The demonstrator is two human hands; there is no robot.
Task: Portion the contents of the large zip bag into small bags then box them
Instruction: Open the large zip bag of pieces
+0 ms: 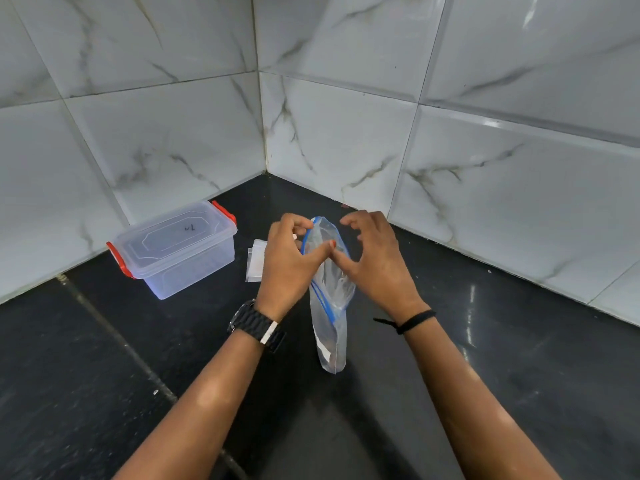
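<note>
Clear plastic large zip bag [330,306] upright on dark tabletop [519,358], between both hands. Left hand [285,261] pinches blue zip rim; right hand [375,261] curled, thumb at opposite lip, grip uncertain. Step: part mouth evenly, keep base planted to avoid spill. Small bags [255,261] just beyond left hand, partly hidden. Lidded box [173,247] further left. Bag contents hard to discern.

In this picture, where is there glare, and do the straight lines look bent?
Head view: bright glare streaks sit on the glossy wall tiles at top right and on the black counter at right; wide-angle distortion bows the tile joints near the edges; the large zip bag and both hands look sharp.
</note>
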